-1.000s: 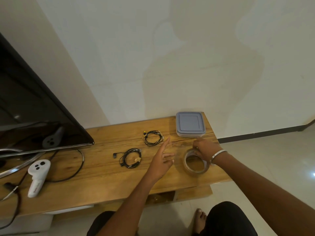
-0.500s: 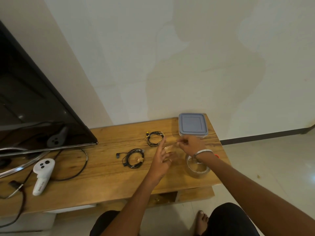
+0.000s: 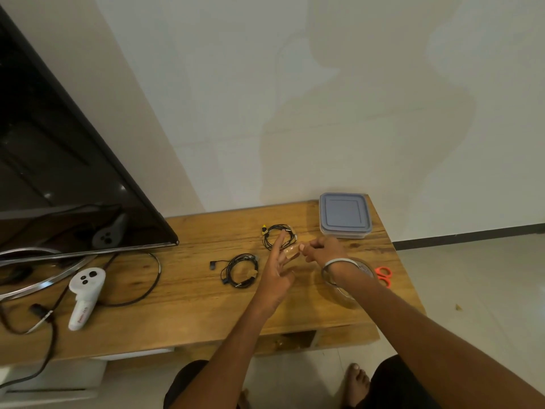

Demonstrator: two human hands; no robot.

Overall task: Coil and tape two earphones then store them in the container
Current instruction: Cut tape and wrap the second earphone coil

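1. Left hand (image 3: pixel 275 268) is up over the wooden table (image 3: pixel 188 296), fingers straight and spread, gripping nothing; a strip of tape (image 3: pixel 291 251) is stuck across its fingertips.
2. Right hand (image 3: pixel 320 250) pinches the other end of that strip, as far as I can tell; the contact is small and blurred.
3. Tape roll (image 3: pixel 345 278) lies under the right wrist.
4. Two coiled earphones on the table: nearer earphone (image 3: pixel 239 270), farther earphone (image 3: pixel 278 236) just behind the left fingers.
5. Container (image 3: pixel 344 215) at the back right corner, lid on.
6. Orange scissors (image 3: pixel 383 276) right of the roll.
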